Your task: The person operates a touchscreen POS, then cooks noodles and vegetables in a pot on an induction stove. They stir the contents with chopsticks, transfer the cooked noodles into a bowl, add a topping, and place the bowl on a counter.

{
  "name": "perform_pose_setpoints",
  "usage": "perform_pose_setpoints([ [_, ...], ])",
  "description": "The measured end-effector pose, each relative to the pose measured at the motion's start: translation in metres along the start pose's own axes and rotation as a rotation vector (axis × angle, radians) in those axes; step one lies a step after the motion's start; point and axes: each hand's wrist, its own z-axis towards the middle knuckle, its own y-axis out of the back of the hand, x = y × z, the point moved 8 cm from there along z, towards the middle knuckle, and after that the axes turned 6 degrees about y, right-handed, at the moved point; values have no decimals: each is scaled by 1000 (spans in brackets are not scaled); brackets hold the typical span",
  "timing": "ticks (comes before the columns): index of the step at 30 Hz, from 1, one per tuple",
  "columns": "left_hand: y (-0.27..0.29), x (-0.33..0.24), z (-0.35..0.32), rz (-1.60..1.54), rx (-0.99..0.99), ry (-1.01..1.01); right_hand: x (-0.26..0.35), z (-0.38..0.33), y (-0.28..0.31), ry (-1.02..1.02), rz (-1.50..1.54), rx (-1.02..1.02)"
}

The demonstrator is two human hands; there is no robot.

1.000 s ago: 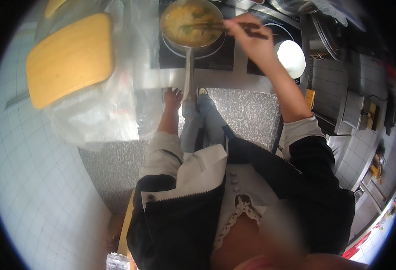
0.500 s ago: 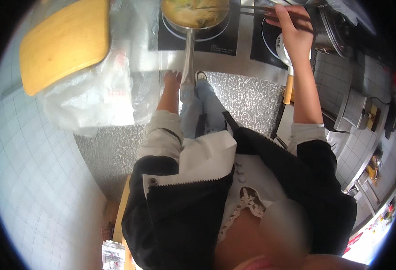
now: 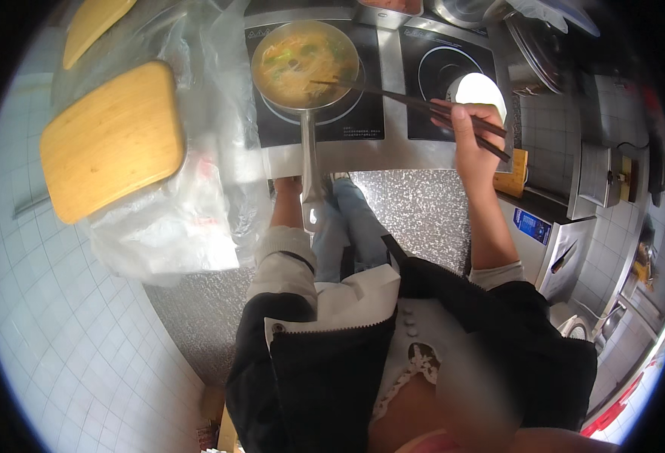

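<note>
1. The right hand (image 3: 477,143) grasps a pair of long dark chopsticks (image 3: 396,96), fingers wrapped near their thick ends; they slant left, over the right rim of the pan (image 3: 296,105).
2. Their tips meet the noodle soup (image 3: 298,57) or lie just above it; I cannot tell which. The soup is orange-yellow with green pieces.
3. The pan sits on the left induction cooktop (image 3: 366,124), its long metal handle (image 3: 309,147) pointing toward the person, past the front edge of the steel counter (image 3: 393,155).
4. The left hand (image 3: 288,183) is at that edge, just left of the handle. Mostly hidden, it may be clenched or loose; I cannot tell, nor whether it touches the handle.
5. Behind the right hand, a round white vessel (image 3: 479,89) rests on the right cooktop (image 3: 442,66).
6. At left, a yellow wooden cutting board (image 3: 113,140) lies on clear plastic sheeting (image 3: 174,219).
</note>
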Motion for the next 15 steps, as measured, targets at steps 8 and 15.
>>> perform_pose_setpoints([
  [8, 8, 2, 8, -8, 64, 40, -13, -16, -26, -23, 57, 19],
  [15, 10, 5, 18, -30, 111, 68, -12, -22, -32, -39, -19, 26],
])
